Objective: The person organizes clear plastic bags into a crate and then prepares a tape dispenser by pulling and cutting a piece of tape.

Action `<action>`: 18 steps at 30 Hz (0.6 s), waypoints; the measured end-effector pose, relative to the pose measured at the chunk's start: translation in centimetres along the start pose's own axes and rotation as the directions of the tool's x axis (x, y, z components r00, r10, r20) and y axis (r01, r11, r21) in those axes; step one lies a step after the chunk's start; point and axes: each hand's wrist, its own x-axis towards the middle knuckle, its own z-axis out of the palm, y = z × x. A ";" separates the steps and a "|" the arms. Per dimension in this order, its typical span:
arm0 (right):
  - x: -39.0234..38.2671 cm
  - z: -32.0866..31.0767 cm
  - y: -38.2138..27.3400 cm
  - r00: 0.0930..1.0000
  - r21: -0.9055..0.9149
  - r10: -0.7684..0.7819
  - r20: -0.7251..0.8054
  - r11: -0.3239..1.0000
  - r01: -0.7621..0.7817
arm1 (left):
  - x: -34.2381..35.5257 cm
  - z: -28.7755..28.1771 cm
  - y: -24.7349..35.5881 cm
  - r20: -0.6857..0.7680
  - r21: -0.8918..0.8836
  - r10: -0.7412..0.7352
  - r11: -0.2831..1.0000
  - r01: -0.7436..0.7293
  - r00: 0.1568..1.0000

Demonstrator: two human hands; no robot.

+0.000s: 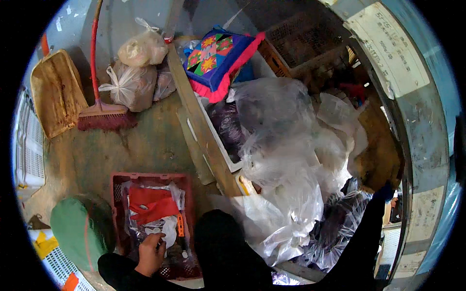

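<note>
My left hand [151, 253] is over a dark red plastic crate [116, 194] at the lower left, its fingers curled together. Against the fingertips lies a flat white lobed piece [170, 230]; whether they grip it or something smaller, I cannot make out. Inside the crate, above the hand, are red cloth or packaging [154, 206] and a narrow orange strip [180, 225], with clear plastic around them. My right hand cannot be made out; a long black shape runs up the right side to a dark tip beside the heap of plastic.
Clear plastic sheeting [276, 140] heaps over bins on the right, beyond a wooden beam [206, 131]. A patterned cushion [213, 58] lies at the top. A broom [104, 114], dustpan [57, 94] and tied bags [133, 85] stand at back left. A green rounded cushion-like thing [73, 233] adjoins the crate.
</note>
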 end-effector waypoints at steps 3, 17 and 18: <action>1.2 0.2 3.7 0.995 -0.369 0.014 -0.099 0.928 -0.050 | 0.4 0.8 -0.6 0.036 0.102 0.079 0.991 -0.082 0.996; -8.3 25.7 -6.1 0.732 -0.291 -0.680 0.045 0.692 0.660 | 1.1 -0.9 9.3 0.032 0.411 -0.011 0.912 -0.003 0.999; -9.3 26.6 -6.0 0.657 -0.401 -0.744 0.122 0.569 0.718 | 1.2 -1.0 9.5 0.042 0.368 0.008 0.929 -0.023 0.999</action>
